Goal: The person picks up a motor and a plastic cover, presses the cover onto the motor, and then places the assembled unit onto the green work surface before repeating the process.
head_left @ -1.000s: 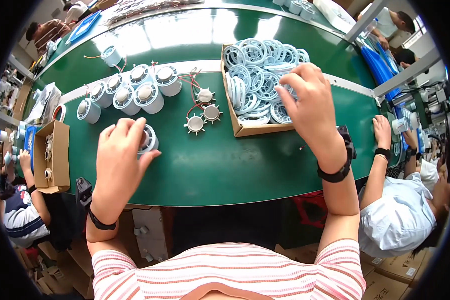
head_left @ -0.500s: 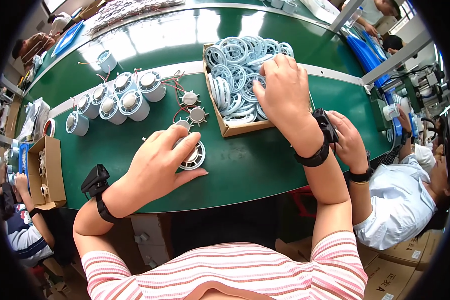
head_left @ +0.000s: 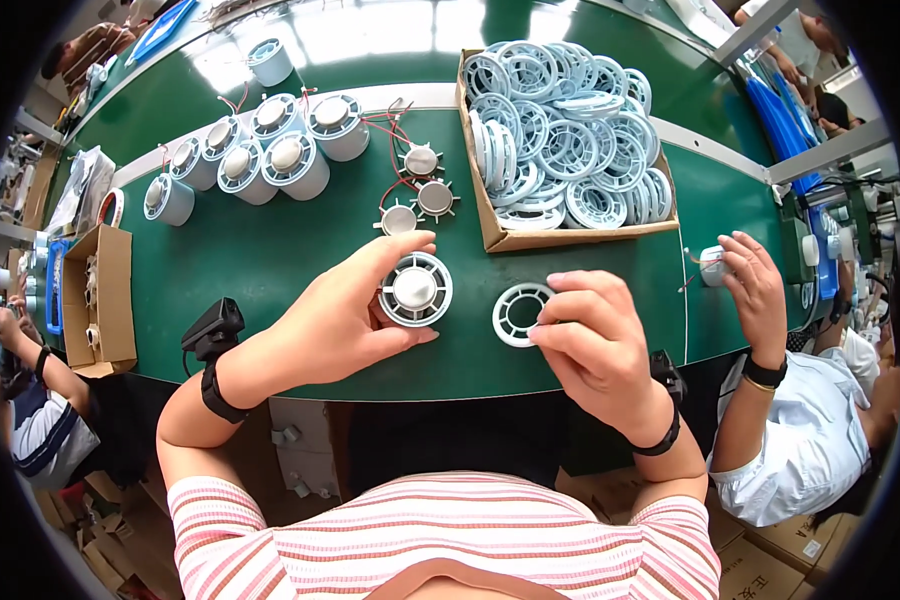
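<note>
Below the green table [head_left: 470, 372], printed cartons [head_left: 758, 572] are lying. Above it, our left hand [head_left: 322, 322] is gripping a housing [head_left: 415, 289], right hand [head_left: 602, 352] pinching a ring [head_left: 502, 322].

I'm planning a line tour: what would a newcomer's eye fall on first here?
Probably the cardboard box heaped with pale blue rings, beyond the right hand on the green table. Next, the single ring in the right hand's fingers and the pale blue cylinder with a domed hub in the left hand.
</note>
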The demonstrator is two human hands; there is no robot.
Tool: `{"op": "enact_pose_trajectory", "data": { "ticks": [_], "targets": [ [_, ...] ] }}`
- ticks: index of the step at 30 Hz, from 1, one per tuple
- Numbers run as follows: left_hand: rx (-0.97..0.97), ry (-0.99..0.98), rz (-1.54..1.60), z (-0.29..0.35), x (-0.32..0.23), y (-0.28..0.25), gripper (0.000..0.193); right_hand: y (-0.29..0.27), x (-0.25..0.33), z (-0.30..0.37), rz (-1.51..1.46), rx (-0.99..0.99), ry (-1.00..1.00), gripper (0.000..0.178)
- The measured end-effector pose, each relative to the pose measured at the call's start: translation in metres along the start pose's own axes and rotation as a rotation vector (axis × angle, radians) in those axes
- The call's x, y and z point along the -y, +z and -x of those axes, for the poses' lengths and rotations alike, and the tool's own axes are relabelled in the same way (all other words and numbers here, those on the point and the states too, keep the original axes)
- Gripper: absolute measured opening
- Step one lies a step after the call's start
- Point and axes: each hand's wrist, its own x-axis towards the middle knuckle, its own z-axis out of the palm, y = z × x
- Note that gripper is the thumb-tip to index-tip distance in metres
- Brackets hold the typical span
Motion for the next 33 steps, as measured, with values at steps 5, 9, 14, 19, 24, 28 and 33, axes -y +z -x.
{"op": "enact_pose_trajectory", "data": {
  "ticks": [5, 9, 14, 19, 24, 28, 33],
  "targets": [
    [0.09, -0.104, 0.386, -0.008, 0.004, 0.006, 0.069, 0.005, 0.005, 0.03, -0.086, 0.208, 0.222, 0.032],
    [0.176, -0.174, 0.46, -0.011, -0.003, 0.013, 0.073, 0.014, 0.016, 0.029, -0.048, 0.163, 0.403, 0.049],
    [0.172, -0.169, 0.444, -0.009, -0.005, 0.015, 0.075, 0.022, 0.016, 0.032, -0.012, 0.171, 0.392, 0.081],
    [0.173, -0.196, 0.457, -0.007, -0.004, 0.017, 0.074, 0.03, 0.027, 0.03, 0.008, 0.032, 0.555, 0.097],
    [0.154, -0.198, 0.458, -0.004, -0.005, 0.017, 0.073, 0.032, 0.018, 0.033, 0.111, 0.194, 0.393, 0.098],
    [0.147, -0.178, 0.439, -0.002, -0.003, 0.019, 0.073, 0.028, 0.025, 0.027, 0.055, 0.144, 0.44, 0.098],
    [0.14, -0.151, 0.371, -0.001, -0.003, 0.019, 0.072, 0.037, 0.019, 0.036, -0.002, 0.07, 0.566, 0.098]
  ]
}}
